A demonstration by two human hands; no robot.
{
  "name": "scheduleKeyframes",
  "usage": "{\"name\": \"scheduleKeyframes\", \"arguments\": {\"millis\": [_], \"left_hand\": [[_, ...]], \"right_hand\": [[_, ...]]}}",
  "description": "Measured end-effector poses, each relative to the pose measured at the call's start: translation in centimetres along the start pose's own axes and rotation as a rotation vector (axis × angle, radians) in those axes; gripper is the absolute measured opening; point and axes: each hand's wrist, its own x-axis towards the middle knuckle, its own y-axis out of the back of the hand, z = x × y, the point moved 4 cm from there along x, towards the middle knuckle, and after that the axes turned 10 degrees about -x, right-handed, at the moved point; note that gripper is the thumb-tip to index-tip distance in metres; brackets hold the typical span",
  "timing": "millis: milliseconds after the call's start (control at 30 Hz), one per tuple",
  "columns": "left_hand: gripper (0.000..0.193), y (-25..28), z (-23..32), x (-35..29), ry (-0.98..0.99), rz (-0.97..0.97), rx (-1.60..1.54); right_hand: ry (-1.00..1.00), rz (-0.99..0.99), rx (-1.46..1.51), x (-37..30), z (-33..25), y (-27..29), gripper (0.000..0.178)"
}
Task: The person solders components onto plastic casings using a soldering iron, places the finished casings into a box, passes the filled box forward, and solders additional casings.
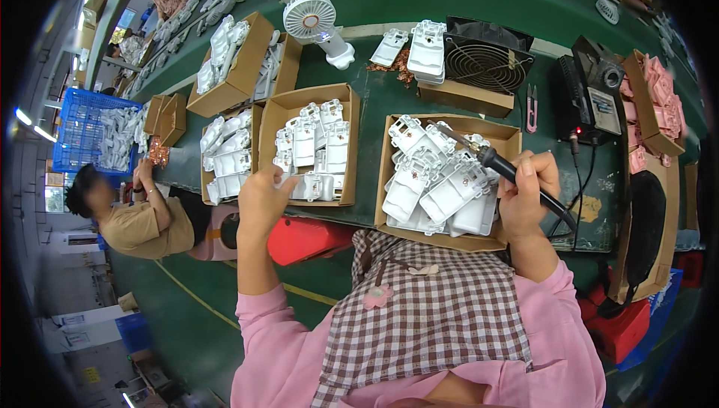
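My right hand [529, 192] grips a soldering iron [500, 164] with a black handle and cord. Its metal tip reaches left over a cardboard box [512, 138] heaped with white plastic housings [410, 183], some showing small copper-coloured parts. At the near left corner of another cardboard box [349, 119], my left hand [261, 197] has its thumb and fingers closed on the edge of a white plastic housing [287, 185]. More white housings [305, 142] with copper-coloured bits fill that box. The fingertips partly cover the held piece.
Boxes of white parts [225, 149] stand to the left. Along the back are a small white fan [311, 20], stacked housings [427, 52] and a black fan [487, 67]. Pink snips [532, 108] and a black soldering station [592, 101] lie right. A co-worker [146, 221] sits far left.
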Motion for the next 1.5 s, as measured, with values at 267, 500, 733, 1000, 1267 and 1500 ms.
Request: {"name": "scheduleKeyframes", "arguments": {"millis": [267,500,733,1000,1267,1500], "left_hand": [[0.016,-0.7,-1.5,0.3,-0.004,-0.013,0.028],[0.008,2.1,0.0,-0.9,-0.265,-0.142,-0.118],[0.033,0.6,0.0,1.2,-0.262,-0.305,-0.251],[0.036,-0.8,-0.6,2.7,-0.371,-0.543,-0.306],[0.038,-2.0,-3.8,3.7,-0.004,-0.586,-0.665],[0.038,-1.4,-2.7,4.5,-0.005,-0.106,-0.145]], "right_hand": [[-0.002,-0.009,-0.023,0.0,0.1,0.0,0.015],[-0.024,0.019,-0.005,0.2,0.2,-0.1,0.013],[-0.059,0.055,-0.059,0.1,-0.1,-0.6,0.018],[-0.067,0.041,-0.049,0.1,0.2,-0.3,0.017],[-0.077,0.019,-0.006,0.4,0.2,-0.3,0.017],[-0.115,0.022,0.002,0.5,0.2,-0.3,0.017]]}}
